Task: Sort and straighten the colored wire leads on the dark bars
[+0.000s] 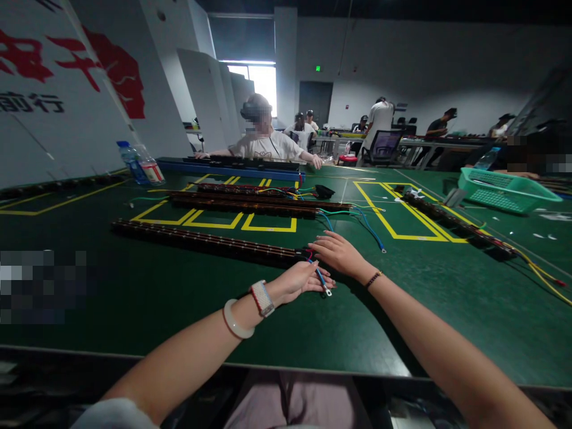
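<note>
Detail: left hand (297, 281) pinches limp, light blue wire (320, 276), best held near lug (328, 292); right hand (339, 253) open, flat at rigid strip (201, 240) end.

A green-topped table (179, 298) with yellow tape lines (268, 228) fills the lower frame. White panels (89, 134) with red lettering stand upper left; a bright window (263, 80) glows top centre.

Nearest strip (205, 241) lies across table (134, 298); both hands at its right end, left hand (298, 281) before right hand (339, 253) (wire (320, 279) at left fingertips). More strips (245, 205) behind. Bottle (134, 162) far left, basket (507, 189) far right.
</note>
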A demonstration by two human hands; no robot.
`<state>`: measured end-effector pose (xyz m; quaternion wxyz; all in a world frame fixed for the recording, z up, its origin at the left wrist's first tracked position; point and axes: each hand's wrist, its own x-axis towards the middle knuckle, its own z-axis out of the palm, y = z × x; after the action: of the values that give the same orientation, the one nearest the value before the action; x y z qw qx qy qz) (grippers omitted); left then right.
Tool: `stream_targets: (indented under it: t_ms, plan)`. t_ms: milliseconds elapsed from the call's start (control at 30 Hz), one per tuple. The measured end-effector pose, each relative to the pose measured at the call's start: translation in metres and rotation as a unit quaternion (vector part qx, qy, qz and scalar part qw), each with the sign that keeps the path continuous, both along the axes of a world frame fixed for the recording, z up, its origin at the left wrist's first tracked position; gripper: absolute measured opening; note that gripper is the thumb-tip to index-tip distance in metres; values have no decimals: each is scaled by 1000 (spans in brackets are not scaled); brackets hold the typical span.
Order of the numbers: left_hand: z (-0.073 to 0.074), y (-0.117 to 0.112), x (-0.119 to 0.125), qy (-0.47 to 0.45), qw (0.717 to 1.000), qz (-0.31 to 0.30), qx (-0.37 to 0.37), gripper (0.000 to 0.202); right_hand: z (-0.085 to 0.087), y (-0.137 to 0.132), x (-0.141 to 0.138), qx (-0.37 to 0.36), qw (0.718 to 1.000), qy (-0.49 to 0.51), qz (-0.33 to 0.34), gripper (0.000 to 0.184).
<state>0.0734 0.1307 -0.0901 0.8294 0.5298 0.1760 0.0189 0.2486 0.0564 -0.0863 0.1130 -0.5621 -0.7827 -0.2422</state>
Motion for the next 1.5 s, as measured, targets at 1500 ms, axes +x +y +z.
stream_targets:
  t_ms: [1500]
  plan:
    - [24,24,-18,-181,582,136,781,44,3,-3,-16,11,982,170,-83,36]
